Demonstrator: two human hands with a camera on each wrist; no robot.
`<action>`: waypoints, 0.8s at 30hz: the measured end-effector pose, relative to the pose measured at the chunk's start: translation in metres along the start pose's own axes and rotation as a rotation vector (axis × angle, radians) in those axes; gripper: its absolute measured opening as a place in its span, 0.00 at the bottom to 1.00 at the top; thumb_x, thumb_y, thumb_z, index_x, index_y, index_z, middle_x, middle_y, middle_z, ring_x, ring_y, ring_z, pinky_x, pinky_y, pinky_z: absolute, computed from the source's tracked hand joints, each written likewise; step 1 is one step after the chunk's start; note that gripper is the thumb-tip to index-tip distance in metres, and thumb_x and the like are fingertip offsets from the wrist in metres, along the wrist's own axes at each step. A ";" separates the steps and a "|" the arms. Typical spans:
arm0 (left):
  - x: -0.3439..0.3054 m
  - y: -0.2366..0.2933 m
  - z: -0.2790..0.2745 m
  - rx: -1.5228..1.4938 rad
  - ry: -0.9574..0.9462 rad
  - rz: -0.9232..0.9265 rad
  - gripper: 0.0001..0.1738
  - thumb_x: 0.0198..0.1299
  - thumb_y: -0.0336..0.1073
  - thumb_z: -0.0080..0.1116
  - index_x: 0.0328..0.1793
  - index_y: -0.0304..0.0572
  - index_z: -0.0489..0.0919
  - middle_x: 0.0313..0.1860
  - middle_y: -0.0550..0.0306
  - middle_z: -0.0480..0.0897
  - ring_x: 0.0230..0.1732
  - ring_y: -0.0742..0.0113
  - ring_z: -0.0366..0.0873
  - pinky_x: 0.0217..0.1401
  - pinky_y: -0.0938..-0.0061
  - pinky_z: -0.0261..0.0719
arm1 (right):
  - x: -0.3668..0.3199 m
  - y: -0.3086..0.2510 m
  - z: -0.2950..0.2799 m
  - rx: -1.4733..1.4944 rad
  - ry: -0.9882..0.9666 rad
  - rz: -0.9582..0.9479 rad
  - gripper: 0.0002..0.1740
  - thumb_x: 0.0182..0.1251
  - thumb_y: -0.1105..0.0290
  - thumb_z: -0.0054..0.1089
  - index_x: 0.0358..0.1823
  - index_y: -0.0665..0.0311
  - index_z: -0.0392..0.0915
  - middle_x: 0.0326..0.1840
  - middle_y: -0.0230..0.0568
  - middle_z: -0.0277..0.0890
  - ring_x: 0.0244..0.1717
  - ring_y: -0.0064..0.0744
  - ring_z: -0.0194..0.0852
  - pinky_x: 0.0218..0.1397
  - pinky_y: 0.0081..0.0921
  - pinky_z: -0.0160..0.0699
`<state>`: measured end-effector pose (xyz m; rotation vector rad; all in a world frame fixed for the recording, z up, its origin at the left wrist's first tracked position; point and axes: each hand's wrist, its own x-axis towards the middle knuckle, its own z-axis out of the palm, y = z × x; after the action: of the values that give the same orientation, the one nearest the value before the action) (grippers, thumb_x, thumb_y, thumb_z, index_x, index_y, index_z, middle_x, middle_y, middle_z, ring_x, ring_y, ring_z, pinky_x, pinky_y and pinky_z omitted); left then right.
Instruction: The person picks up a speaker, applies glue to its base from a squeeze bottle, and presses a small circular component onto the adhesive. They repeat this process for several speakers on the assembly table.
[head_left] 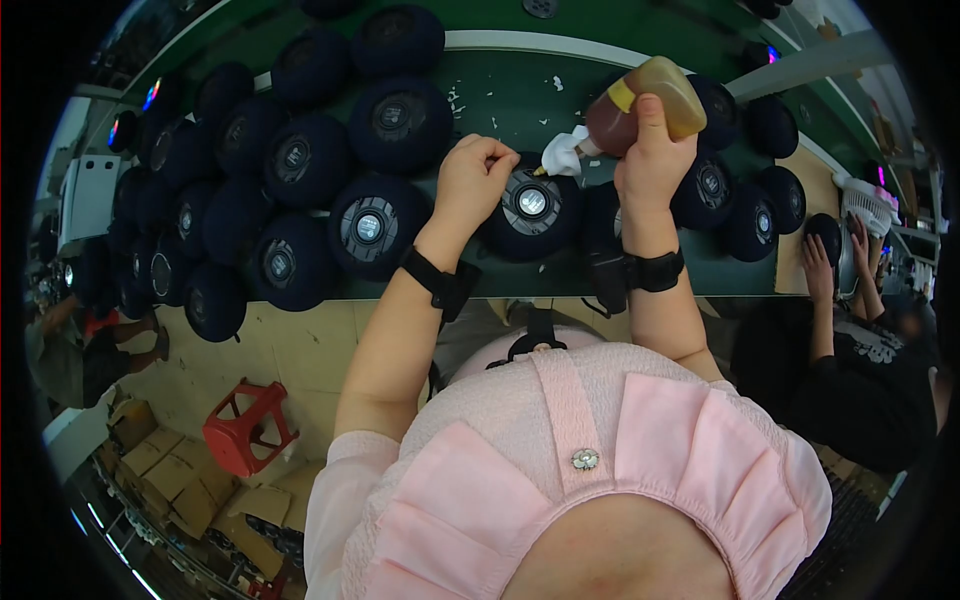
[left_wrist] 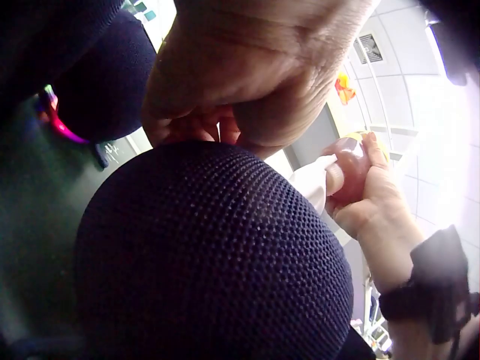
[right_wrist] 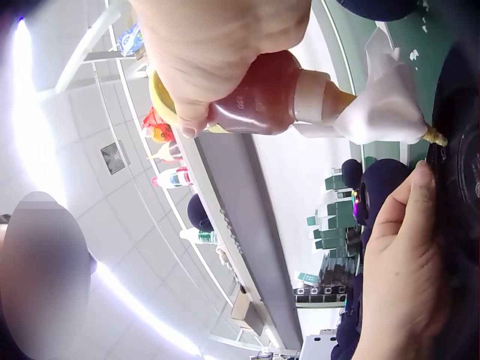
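In the head view, a round device (head_left: 532, 215) covered in dark navy mesh lies on the green bench, its black face and silver centre upward. My left hand (head_left: 468, 185) is at its upper left edge, with thumb and fingertips pinching the rim of the mesh cover (left_wrist: 225, 240). My right hand (head_left: 655, 160) grips a tilted squeeze bottle (head_left: 610, 118) of amber-brown liquid with a yellow band. White cloth (right_wrist: 382, 105) is wrapped round its neck. The thin nozzle tip (right_wrist: 435, 136) points down at the device's edge, close to my left fingertips.
Many similar round devices (head_left: 400, 120) crowd the bench on the left, and several more (head_left: 710, 190) stand on the right. White scraps (head_left: 558, 84) lie on the green bench top (head_left: 490, 75). A red stool (head_left: 250, 425) stands on the floor behind. Another person (head_left: 850, 370) works at the right.
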<state>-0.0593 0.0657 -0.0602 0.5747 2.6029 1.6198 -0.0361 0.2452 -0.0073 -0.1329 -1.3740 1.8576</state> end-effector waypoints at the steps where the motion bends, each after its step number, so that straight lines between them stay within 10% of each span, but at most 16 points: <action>1: 0.000 -0.001 0.000 -0.019 0.001 -0.011 0.05 0.49 0.29 0.61 0.29 0.35 0.80 0.25 0.57 0.73 0.25 0.70 0.72 0.29 0.79 0.69 | 0.003 0.000 -0.004 0.036 0.058 0.060 0.22 0.55 0.68 0.66 0.49 0.68 0.68 0.44 0.38 0.73 0.45 0.26 0.72 0.50 0.23 0.71; 9: -0.001 0.000 -0.002 -0.084 -0.024 -0.070 0.05 0.49 0.30 0.62 0.30 0.35 0.81 0.25 0.60 0.73 0.27 0.73 0.72 0.30 0.80 0.69 | 0.013 -0.013 -0.024 0.252 0.249 0.402 0.21 0.66 0.54 0.50 0.50 0.63 0.69 0.45 0.38 0.73 0.47 0.33 0.72 0.51 0.32 0.74; 24: -0.010 0.017 -0.026 0.250 -0.085 0.060 0.12 0.46 0.36 0.64 0.34 0.36 0.80 0.28 0.53 0.77 0.31 0.61 0.76 0.34 0.73 0.74 | -0.010 -0.002 0.003 0.167 0.082 0.322 0.21 0.58 0.63 0.63 0.49 0.66 0.70 0.43 0.35 0.73 0.45 0.25 0.70 0.50 0.23 0.70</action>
<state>-0.0506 0.0473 -0.0353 0.7213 2.7680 1.2592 -0.0294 0.2370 -0.0079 -0.3580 -1.1880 2.1982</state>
